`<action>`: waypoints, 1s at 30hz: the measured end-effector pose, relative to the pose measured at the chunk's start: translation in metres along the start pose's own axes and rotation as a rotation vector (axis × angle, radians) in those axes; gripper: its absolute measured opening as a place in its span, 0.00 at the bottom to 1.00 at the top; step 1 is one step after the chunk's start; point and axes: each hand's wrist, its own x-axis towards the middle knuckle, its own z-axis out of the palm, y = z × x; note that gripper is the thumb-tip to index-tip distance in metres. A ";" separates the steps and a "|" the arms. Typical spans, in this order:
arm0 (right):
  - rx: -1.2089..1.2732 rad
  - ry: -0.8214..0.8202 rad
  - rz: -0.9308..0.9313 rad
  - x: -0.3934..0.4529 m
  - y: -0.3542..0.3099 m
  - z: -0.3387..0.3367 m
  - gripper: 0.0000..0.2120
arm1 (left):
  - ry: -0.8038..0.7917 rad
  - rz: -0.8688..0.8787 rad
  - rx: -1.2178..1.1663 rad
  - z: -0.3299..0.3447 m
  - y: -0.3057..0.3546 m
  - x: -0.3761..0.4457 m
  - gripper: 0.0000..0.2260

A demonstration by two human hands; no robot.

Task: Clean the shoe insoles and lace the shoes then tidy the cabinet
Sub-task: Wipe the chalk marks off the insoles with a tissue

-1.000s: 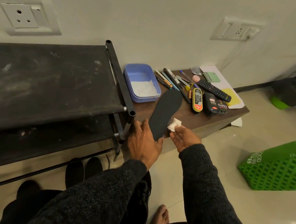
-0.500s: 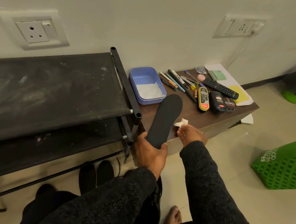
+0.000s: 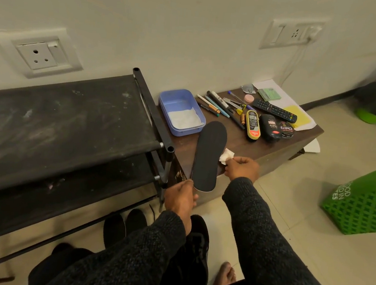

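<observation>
A: What's nearest the camera?
B: Black shoes (image 3: 196, 257) on the floor by a bare foot (image 3: 225, 276), under two dark sleeves.

A: And the left hand (image 3: 180, 199)?
B: Its grip looks loosely curled just below the heel end of the black insole (image 3: 209, 154); whether a fingertip touches that edge, I cannot tell.

A: The right hand (image 3: 242, 169)?
B: Its grip is pinched on a small white wipe (image 3: 226, 156), right beside the insole's edge.

A: Where does the insole lie?
B: Along the brown tabletop (image 3: 272, 149), heel jutting past the near edge, toe near a blue tray (image 3: 181, 111).

A: Farther back?
B: Polish bottles (image 3: 269, 127), pens (image 3: 218, 106), a remote (image 3: 275, 109). The black shoe rack (image 3: 64, 117) stands to the left.
</observation>
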 end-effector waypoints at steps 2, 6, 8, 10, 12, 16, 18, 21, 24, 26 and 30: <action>0.055 -0.029 0.037 -0.004 -0.003 -0.002 0.06 | -0.030 -0.016 -0.005 -0.001 0.002 -0.001 0.10; 0.105 -0.052 0.047 -0.002 -0.004 -0.004 0.07 | -0.099 0.032 -0.001 -0.002 0.008 -0.007 0.08; 0.091 -0.067 0.050 -0.002 -0.003 -0.004 0.07 | -0.131 0.086 0.005 -0.003 0.012 -0.010 0.06; 0.051 -0.088 0.031 -0.002 -0.002 -0.005 0.07 | -0.154 0.150 0.013 -0.005 0.014 -0.015 0.07; -0.022 -0.100 -0.019 0.002 0.002 -0.002 0.08 | -0.169 0.216 0.034 -0.009 0.017 -0.022 0.08; -0.199 -0.169 -0.140 -0.010 -0.002 -0.002 0.08 | -0.171 0.312 0.047 -0.021 0.018 -0.041 0.07; -0.284 -0.205 -0.202 -0.013 -0.002 0.000 0.08 | -0.160 0.341 0.049 -0.029 0.015 -0.050 0.07; -0.332 -0.226 -0.215 -0.017 -0.001 0.006 0.07 | -0.136 0.384 0.072 -0.042 0.010 -0.055 0.06; -0.337 -0.214 -0.205 -0.022 0.002 0.006 0.07 | -0.102 0.438 0.112 -0.047 0.011 -0.047 0.05; -0.343 -0.217 -0.184 -0.030 0.006 0.001 0.08 | -0.074 0.441 0.121 -0.043 0.012 -0.040 0.06; -0.299 -0.375 -0.036 -0.051 0.016 0.003 0.15 | -0.029 0.374 0.078 -0.033 0.014 -0.026 0.07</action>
